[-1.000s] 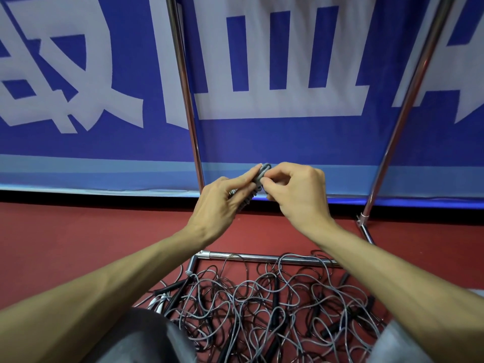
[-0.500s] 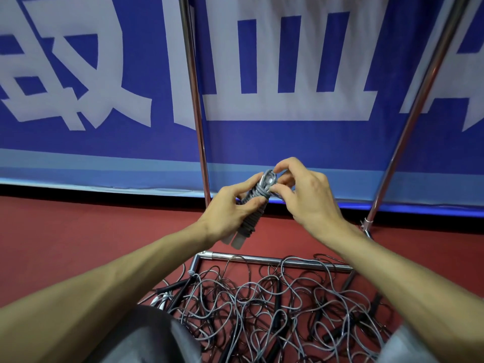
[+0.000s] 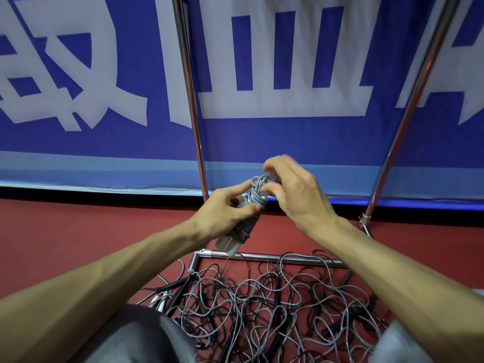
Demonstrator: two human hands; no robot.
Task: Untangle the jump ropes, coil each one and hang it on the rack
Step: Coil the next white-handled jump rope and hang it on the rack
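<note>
A grey jump rope (image 3: 247, 221), wound tightly round its own pale handles, is held up in front of the metal rack (image 3: 192, 121). My left hand (image 3: 222, 213) grips the bundle round its middle. My right hand (image 3: 293, 189) pinches the rope's loose end at the bundle's top with curled fingers. The handle ends stick out below my left hand. A big tangle of grey and black jump ropes (image 3: 275, 305) lies on the red floor inside the rack's base.
Two chrome uprights of the rack rise left of centre and at the right (image 3: 408, 106); a chrome base bar (image 3: 269, 256) crosses the floor. A blue and white banner (image 3: 262, 140) hangs behind. My grey-clad knees (image 3: 136, 336) are at the bottom.
The wound bundle has come further out of my left hand and more of it shows. My right hand has shifted up to the bundle's top end.
</note>
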